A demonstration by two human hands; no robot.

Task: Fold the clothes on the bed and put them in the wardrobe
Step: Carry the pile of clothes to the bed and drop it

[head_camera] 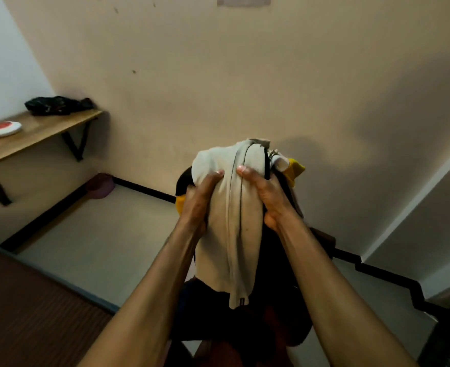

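I hold a bundle of clothes (234, 229) up in front of me, above the floor. A pale beige garment with a dark seam line wraps the outside; black cloth (279, 327) hangs below it, and yellow fabric (295, 168) pokes out at the top right and lower left. My left hand (201, 200) grips the bundle's left side with the thumb on the beige cloth. My right hand (263, 194) grips the right side the same way. The bed's brown cover (27, 313) fills the lower left corner. No wardrobe is in view.
A wooden wall shelf (41, 133) on black brackets at the left carries a dark crumpled cloth (57, 105) and a white and red round object (3, 128). A purple bowl (100, 185) sits on the floor in the corner. A stepped black skirting (393, 276) runs right.
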